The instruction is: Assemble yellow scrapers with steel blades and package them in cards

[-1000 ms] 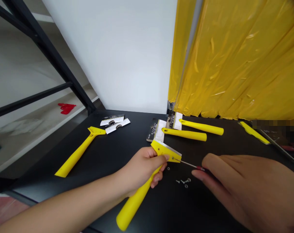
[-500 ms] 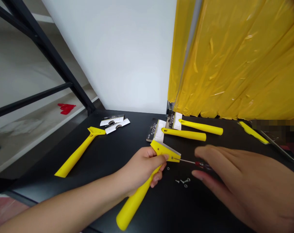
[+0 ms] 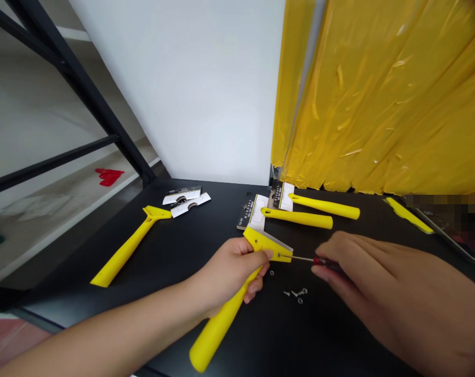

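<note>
My left hand is wrapped round the neck of a yellow scraper, thumb on its head. A metal blade edge runs along the far side of that head. Between the thumb and fingers of my right hand is a screwdriver with a red, partly see-through handle. Its thin shaft points left, and the tip is at the screw near the right end of the scraper's head. Most of the screwdriver's handle is hidden by my hand. Small screws and nuts lie on the black table below.
Another yellow scraper body lies at left beside white-and-black cards. Two yellow handles with cards lie behind my hands. A yellow strip is at far right. A white panel and yellow plastic sheeting stand behind the table.
My right thumb and fingers have closed in on the screwdriver's handle, and the hand has shifted slightly. The left hand and scraper have stayed nearly still.
</note>
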The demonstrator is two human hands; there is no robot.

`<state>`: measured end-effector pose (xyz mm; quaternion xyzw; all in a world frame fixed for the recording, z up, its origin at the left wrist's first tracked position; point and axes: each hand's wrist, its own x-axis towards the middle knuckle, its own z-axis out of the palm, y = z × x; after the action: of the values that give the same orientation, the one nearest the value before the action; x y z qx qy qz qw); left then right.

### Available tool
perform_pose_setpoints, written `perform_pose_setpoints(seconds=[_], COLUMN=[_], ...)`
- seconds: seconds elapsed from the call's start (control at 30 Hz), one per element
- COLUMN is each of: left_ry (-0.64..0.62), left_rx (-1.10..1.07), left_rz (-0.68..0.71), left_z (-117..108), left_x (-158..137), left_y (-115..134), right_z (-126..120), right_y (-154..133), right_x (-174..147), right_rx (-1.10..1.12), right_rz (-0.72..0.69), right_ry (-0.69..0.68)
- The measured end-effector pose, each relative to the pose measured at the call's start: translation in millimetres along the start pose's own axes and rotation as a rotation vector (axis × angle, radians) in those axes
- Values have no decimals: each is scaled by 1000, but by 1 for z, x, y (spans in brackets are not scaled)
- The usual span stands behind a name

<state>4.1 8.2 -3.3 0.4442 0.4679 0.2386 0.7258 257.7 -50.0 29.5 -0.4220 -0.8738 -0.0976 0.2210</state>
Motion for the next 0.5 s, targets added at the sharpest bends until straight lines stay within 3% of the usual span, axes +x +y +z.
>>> perform_pose_setpoints(seconds=[0.27,0.5], left_ry=[-5,-5], left_rx=[3,-4], left_rz=[-9,-15], left_z=[-2,-1], left_x=[0,1], left_y=[0,-1], right_z=[-1,-3], right_y=[-3,-2], right_x=[7,5], right_rx=[-123,-68], right_rz=[-41,-73], right_ry=[38,-13])
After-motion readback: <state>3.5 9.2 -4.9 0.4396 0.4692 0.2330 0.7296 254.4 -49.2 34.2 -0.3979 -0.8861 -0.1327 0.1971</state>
